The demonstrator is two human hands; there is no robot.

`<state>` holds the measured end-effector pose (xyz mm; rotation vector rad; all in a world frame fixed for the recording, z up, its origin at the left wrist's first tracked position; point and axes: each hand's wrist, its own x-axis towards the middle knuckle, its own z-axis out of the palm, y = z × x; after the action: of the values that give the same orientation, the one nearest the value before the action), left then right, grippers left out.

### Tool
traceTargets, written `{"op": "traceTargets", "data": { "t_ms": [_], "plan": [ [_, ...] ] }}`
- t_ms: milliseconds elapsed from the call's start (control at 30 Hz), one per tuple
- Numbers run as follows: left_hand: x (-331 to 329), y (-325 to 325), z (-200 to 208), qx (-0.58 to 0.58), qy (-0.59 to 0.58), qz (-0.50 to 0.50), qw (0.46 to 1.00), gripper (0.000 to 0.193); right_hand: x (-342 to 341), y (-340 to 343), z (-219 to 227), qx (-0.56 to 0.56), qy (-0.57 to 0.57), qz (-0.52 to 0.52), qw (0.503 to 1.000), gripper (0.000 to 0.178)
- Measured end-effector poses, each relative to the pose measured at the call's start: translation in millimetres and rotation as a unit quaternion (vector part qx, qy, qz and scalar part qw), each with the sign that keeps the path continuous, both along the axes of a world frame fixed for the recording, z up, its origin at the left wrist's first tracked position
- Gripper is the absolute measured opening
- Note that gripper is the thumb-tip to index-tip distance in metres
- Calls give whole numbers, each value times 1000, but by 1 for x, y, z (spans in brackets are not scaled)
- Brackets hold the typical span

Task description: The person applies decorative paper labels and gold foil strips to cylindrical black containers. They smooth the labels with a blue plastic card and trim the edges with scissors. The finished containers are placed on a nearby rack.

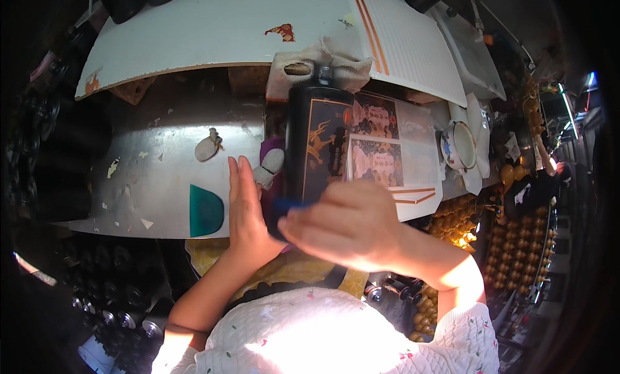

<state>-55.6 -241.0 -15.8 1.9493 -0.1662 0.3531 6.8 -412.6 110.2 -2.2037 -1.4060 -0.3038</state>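
Observation:
A black bottle (318, 129) with a gold picture and border lies on its side, its neck pointing away from me. The neck rests in a cloth-wrapped support (290, 83). My right hand (352, 227) is closed over the bottle's near end, gripping a small blue scraper-like piece (290, 205) that is blurred and mostly hidden. Left of the bottle, my left hand (245, 212) is held with fingers stretched out and palm toward it, holding nothing; I cannot tell whether it touches the bottle. A grey knitted cloth (270, 167) lies just beyond its fingers.
A teal scraper (205, 211) and a small pale pouch (208, 145) lie on the metal table (155, 174). Right of the bottle are printed decal sheets (376, 145) and a white bowl (460, 145). Another person (533, 196) is at the far right, near many gold bottles (516, 258).

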Motion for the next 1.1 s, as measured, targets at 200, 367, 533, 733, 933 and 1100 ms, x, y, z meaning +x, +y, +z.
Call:
{"op": "traceTargets", "data": {
  "t_ms": [200,367,533,733,933,1100],
  "plan": [
    [0,-2,-4,-47,20,6,999,144,12,-14,8,64,-37,-81,994,22],
    [3,0,1,-22,-11,-18,1000,141,-18,-15,1,83,122,-22,989,17],
    [26,1,58,189,-177,-120,958,106,28,-38,6,420,301,-180,837,23],
    [76,-7,70,268,-179,-78,943,93,23,-42,-8,487,285,-197,802,26],
    [77,-10,64,198,-154,-50,967,93,23,-53,-18,503,314,-223,773,29],
    [68,-7,57,189,-111,-13,976,103,30,-33,-26,454,295,-216,812,25]
  ]
}}
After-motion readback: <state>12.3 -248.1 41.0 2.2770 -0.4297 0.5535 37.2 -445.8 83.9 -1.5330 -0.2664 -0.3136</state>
